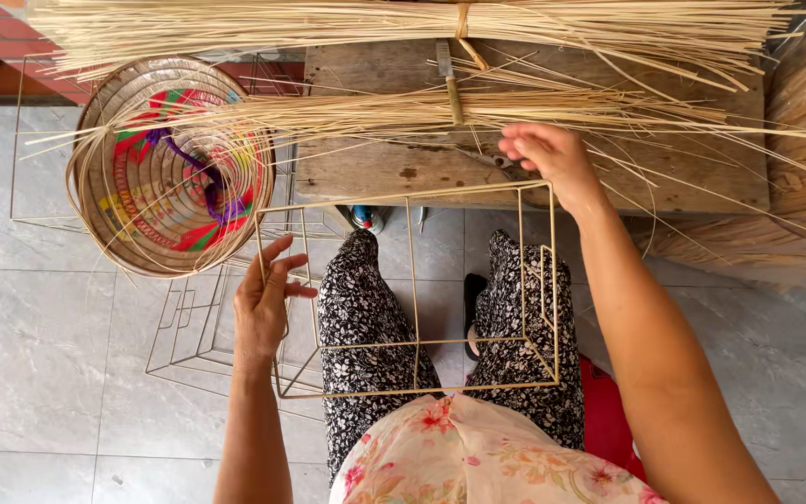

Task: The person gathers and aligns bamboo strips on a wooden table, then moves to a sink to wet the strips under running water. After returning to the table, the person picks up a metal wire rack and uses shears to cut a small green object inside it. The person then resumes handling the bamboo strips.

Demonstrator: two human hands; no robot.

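A square gold wire frame (412, 280) rests over my lap. My left hand (266, 301) grips its left edge. My right hand (550, 157) reaches over the frame's far right corner to the wooden bench (701, 168), fingers curled on thin straw-coloured strips of a bundle (403, 110) tied at its middle. Whether a strip is pinched between those fingers is unclear. A larger tied bundle of strips (403, 26) lies across the bench's far side.
A round woven conical hat (170, 168) with colourful lining lies upturned at left. More wire frames (198, 327) stand on the grey tiled floor beside my left knee. Woven material (795, 187) is stacked at right. A knife (448, 79) lies on the bench.
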